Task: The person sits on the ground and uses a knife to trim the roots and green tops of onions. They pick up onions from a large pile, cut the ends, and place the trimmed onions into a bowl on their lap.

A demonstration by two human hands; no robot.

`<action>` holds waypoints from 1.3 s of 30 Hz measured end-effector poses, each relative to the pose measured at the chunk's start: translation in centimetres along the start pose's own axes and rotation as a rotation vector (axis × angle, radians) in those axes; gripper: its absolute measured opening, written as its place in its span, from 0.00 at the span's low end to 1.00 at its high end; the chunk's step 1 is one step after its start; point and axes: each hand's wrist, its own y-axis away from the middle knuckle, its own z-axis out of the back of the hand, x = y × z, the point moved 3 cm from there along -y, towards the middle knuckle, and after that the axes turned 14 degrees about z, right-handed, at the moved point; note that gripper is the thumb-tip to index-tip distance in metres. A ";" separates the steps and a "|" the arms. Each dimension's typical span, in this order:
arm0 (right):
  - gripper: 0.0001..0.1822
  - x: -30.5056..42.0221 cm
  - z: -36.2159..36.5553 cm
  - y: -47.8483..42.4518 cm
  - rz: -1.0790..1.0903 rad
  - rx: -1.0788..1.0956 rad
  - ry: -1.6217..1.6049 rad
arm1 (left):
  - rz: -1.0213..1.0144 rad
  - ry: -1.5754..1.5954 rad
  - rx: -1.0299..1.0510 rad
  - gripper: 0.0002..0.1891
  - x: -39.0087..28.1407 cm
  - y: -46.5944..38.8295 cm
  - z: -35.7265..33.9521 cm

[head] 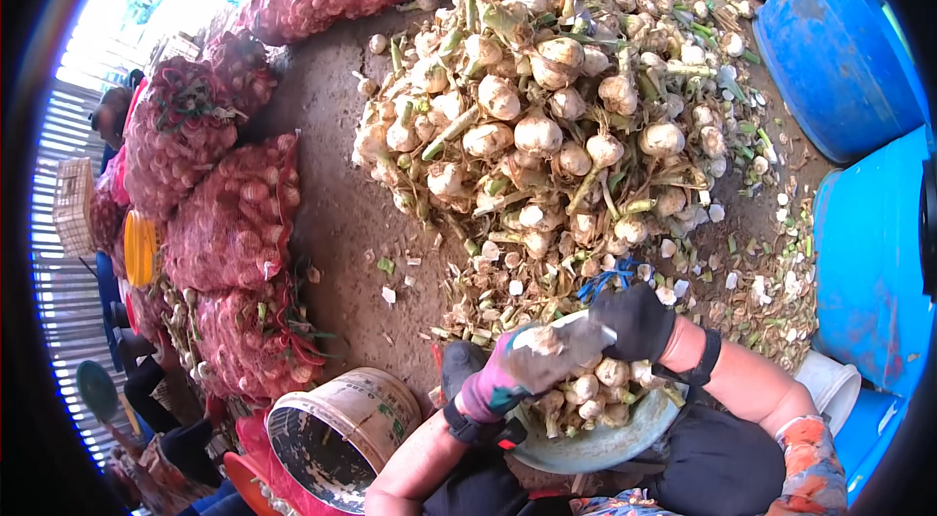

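My left hand (523, 366), in a dirty pink and grey glove, is closed around a pale, blurred thing that looks like a garlic bulb (543, 342). Close beside it, my right hand (631, 324) in a black glove has its fingers curled in; a small white edge shows by them, but what it holds is hidden. Both hands are over a shallow pale-blue basin (622, 450) at my lap. Several trimmed garlic bulbs (585, 395) lie in the basin under my wrists. Just beyond the hands rises a large heap of untrimmed garlic (538, 135) with stalks and roots.
Blue plastic tubs (864, 260) line the right side, near a white bucket (827, 384). A worn bucket (344, 435) lies tipped at lower left. Red mesh sacks of garlic (234, 216) stand left and at the back. Cut stalks (776, 311) litter the floor. Another person (165, 435) sits at far left.
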 end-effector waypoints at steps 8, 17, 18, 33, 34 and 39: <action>0.11 -1.8 0.8 1.6 -0.632 -0.227 -0.434 | 0.345 1.215 -0.048 0.47 -1.5 -1.1 1.7; 0.17 0.3 -1.0 1.4 -0.739 -0.335 -0.844 | 0.386 1.543 -0.262 0.27 -1.2 -1.1 1.1; 0.14 -0.4 -0.4 1.4 -0.655 -0.241 -0.746 | 0.388 1.529 -0.212 0.25 -0.8 -0.6 1.3; 0.11 -0.7 2.3 0.3 -0.531 -0.127 -0.468 | 0.905 0.844 0.071 0.16 5.2 0.4 -1.1; 0.10 -0.5 1.6 0.3 -0.515 -0.028 -0.486 | 0.814 0.882 0.077 0.17 4.5 0.4 -0.6; 0.14 -1.6 -1.7 4.6 -0.657 0.321 -0.335 | 0.544 0.907 0.441 0.28 -2.7 0.4 2.3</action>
